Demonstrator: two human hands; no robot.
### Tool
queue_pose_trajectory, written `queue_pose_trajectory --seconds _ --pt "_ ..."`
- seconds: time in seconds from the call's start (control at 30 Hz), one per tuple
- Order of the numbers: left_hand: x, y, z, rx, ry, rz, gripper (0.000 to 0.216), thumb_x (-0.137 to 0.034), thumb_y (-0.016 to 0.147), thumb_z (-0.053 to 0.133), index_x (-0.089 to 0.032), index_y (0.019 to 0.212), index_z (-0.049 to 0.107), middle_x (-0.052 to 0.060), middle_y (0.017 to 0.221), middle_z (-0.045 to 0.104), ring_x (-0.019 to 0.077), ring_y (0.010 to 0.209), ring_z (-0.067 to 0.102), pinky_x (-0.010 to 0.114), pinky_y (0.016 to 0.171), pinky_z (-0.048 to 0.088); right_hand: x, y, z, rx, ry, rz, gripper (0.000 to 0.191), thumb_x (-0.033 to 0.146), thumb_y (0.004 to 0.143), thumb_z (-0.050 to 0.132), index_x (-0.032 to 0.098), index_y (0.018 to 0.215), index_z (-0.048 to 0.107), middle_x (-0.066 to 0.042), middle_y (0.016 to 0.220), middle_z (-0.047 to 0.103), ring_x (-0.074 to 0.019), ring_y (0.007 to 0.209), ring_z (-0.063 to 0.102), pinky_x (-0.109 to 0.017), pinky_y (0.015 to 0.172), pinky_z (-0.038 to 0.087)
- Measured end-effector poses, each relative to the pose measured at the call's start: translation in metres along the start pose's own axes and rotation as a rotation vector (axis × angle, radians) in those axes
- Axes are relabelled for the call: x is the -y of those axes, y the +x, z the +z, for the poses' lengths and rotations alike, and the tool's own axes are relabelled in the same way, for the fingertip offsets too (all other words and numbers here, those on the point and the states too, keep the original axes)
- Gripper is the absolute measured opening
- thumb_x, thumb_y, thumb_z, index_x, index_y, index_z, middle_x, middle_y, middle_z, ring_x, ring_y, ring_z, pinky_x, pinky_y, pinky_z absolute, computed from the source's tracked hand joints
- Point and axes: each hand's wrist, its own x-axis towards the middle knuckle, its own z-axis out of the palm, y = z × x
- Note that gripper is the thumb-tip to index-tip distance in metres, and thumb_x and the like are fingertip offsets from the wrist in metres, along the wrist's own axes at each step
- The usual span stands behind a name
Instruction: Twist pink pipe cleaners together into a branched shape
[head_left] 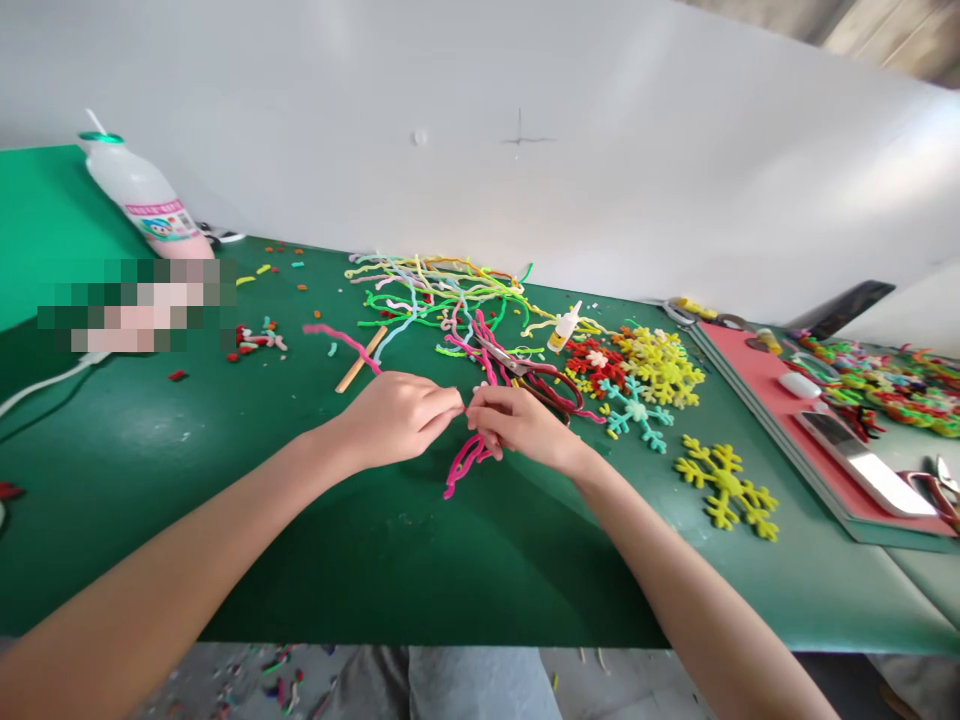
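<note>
My left hand (409,415) is closed in a pinch, fingertips almost meeting those of my right hand (517,422). From behind the left hand a long pink pipe cleaner (341,340) sticks out to the upper left. A bent, looped pink pipe cleaner piece (465,462) hangs below the curled fingers of my right hand. What lies right between the fingertips is too small to make out. Scissors with dark red handles (559,385) lie just behind the right hand, among more pink strands. A wooden stick (361,360) lies beyond the left hand.
Loose coloured pipe cleaners (442,290) spread along the wall. A small glue bottle (564,328) stands near finished snowflakes in red, teal (637,410) and yellow-green (727,485). Right, a red folder (757,400) bears a white phone-like device (862,465). Left, a drink bottle (146,195) stands.
</note>
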Motion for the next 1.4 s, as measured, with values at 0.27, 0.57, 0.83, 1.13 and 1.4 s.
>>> queue_pose_trajectory --seconds 0.27,0.57,0.83,1.13,1.4 --pt "0.001 -0.001 0.002 0.031 -0.038 -0.043 0.021 -0.018 0.092 0.044 -0.019 0.085 0.063 0.001 0.065 0.067 0.0157 0.06 0.063 0.027 0.058 0.04 -0.004 -0.004 0.003 -0.194 -0.502 -0.241 0.015 0.02 0.087 0.049 0.019 0.073 0.053 0.005 0.059 0.043 -0.0087 0.053 0.036 -0.022 0.052 0.028" --pt "0.001 -0.001 0.003 0.045 -0.065 -0.062 0.023 -0.019 0.092 0.044 -0.018 0.081 0.064 0.001 0.063 0.064 0.0157 0.058 0.06 0.027 0.057 0.036 -0.002 -0.005 0.002 -0.209 -0.614 -0.273 0.025 0.028 0.095 0.044 0.019 0.074 0.055 0.003 0.061 0.051 -0.0096 0.054 0.043 -0.023 0.053 0.031" --pt "-0.001 0.011 -0.017 0.298 -0.623 -0.519 0.021 -0.03 0.085 0.053 -0.018 0.072 0.065 -0.003 0.056 0.053 0.0099 0.052 0.044 0.023 0.052 0.028 -0.004 -0.011 -0.006 -0.489 -1.174 -0.997 0.013 0.028 0.093 0.055 0.017 0.099 0.059 -0.006 0.083 0.067 -0.0164 0.076 0.061 -0.028 0.065 0.045" --pt "0.0 0.015 -0.033 0.407 -0.982 -0.594 0.02 -0.025 0.085 0.049 -0.016 0.074 0.063 -0.005 0.05 0.042 0.0088 0.048 0.038 0.022 0.047 0.029 -0.008 -0.006 0.0 -0.522 -1.383 -1.024 0.011 0.016 0.092 0.055 0.018 0.084 0.062 -0.005 0.087 0.066 -0.0177 0.085 0.058 -0.031 0.068 0.043" --pt "0.001 0.004 -0.014 0.044 -0.278 -0.102 0.021 -0.017 0.086 0.051 -0.017 0.066 0.059 -0.005 0.05 0.049 0.0082 0.046 0.043 0.022 0.05 0.03 -0.007 0.0 -0.001 -0.225 -0.585 -0.535 0.017 0.021 0.091 0.056 0.017 0.076 0.064 -0.004 0.077 0.061 -0.0149 0.076 0.054 -0.028 0.068 0.041"
